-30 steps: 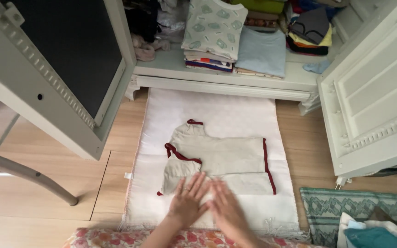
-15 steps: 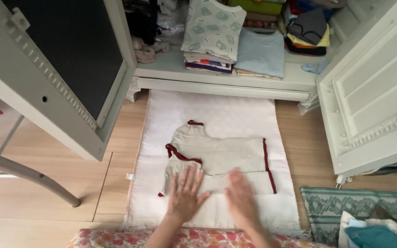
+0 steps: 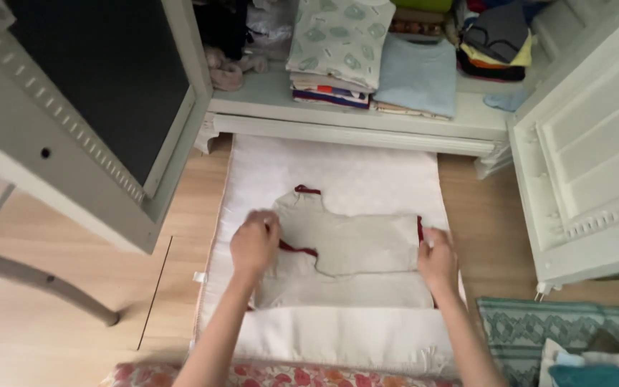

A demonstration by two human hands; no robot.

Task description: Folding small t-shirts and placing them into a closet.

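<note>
Head view: a beige garment with dark red trim (image 3: 345, 258) is laid flat, partly folded into a rough rectangle, on a white cloth (image 3: 338, 172) spread before an open wardrobe; further folding is judged to remain. Its left edge is pinched by the curled left hand (image 3: 254, 244), its right edge by the closed right hand (image 3: 437, 259).

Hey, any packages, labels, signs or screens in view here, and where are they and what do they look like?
No packages, signs or screens show.
Tag: small white tab sticking out of the left edge of the white mat on the floor; too small to tell more.
</note>
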